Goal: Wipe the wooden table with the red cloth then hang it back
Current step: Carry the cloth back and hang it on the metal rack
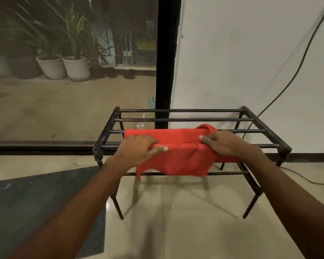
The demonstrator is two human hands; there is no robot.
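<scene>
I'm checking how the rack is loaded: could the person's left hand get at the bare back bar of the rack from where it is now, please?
Probably yes. The left hand rests on the red cloth at the front bars, and nothing lies over the back bar, so the way forward looks free.

Both bare arms extend forward and converge toward the centre of the view, forearms straight and palms turned down. The left hand [138,148] is closed in a grip on the red cloth [178,157], fingers curled over its upper fold and thumb [162,148] pointing inward along the fold. The right hand [224,143] grips the same cloth, knuckles up, fingertips [203,138] pressed onto the fabric. The two hands are level and apart.
</scene>
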